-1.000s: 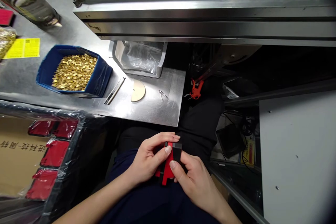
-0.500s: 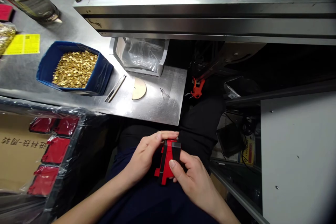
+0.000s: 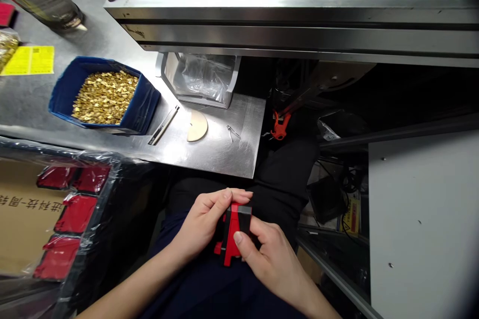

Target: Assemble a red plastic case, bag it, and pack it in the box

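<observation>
A small red and black plastic part (image 3: 234,229) is held over my lap, its long side running toward me. My right hand (image 3: 275,254) grips it from the right, with the thumb pressed on its red face and the fingers behind it. My left hand (image 3: 209,214) curls around its far left end. The left fingers lie across the top edge, thumb against them, and their undersides are hidden.
On the metal bench stand a blue bin (image 3: 145,104) of brass pieces and a grey bin (image 3: 228,94) with clear bags. Nearby lie a utility knife (image 3: 163,125), a pale half-round disc (image 3: 197,126) and a small metal tool (image 3: 234,132). Red parts (image 3: 77,213) sit in a box at left.
The red and black part has shifted slightly left and turned a little in my hands. My left fingers have settled lower over its far end. The whole view has drifted slightly.
</observation>
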Demonstrator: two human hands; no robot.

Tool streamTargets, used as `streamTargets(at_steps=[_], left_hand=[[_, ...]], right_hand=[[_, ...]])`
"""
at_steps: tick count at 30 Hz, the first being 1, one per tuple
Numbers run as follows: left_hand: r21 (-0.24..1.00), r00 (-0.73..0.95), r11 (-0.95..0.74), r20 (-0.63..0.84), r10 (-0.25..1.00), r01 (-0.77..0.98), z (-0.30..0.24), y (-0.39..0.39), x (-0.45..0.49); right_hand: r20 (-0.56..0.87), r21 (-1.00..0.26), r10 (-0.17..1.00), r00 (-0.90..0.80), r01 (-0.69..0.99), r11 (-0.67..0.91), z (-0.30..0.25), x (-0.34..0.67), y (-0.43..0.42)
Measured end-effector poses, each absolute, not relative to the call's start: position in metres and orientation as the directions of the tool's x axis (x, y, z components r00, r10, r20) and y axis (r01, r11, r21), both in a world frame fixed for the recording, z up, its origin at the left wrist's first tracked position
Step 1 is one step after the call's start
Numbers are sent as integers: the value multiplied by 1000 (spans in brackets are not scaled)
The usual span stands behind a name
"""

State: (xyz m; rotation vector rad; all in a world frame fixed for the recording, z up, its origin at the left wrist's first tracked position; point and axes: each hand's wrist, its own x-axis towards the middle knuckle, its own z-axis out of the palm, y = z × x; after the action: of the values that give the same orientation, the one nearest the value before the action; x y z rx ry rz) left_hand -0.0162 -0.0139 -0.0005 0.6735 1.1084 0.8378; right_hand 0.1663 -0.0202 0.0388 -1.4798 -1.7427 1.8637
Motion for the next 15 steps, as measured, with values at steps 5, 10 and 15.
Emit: streamTargets(at_steps=[5, 10, 15], left_hand=[[912, 320, 389, -333, 887, -131, -4, -23, -28], [945, 221, 306, -275, 936, -118, -10, -29, -23], [927, 54, 360, -356, 933, -108, -12, -26, -9]], right_hand=[[-554, -827, 679, -481, 411, -383, 37, 170, -18], [-526, -828, 708, -472, 476, -298, 35, 167, -18], [-521, -818, 730, -443, 504, -278, 33, 164, -20]])
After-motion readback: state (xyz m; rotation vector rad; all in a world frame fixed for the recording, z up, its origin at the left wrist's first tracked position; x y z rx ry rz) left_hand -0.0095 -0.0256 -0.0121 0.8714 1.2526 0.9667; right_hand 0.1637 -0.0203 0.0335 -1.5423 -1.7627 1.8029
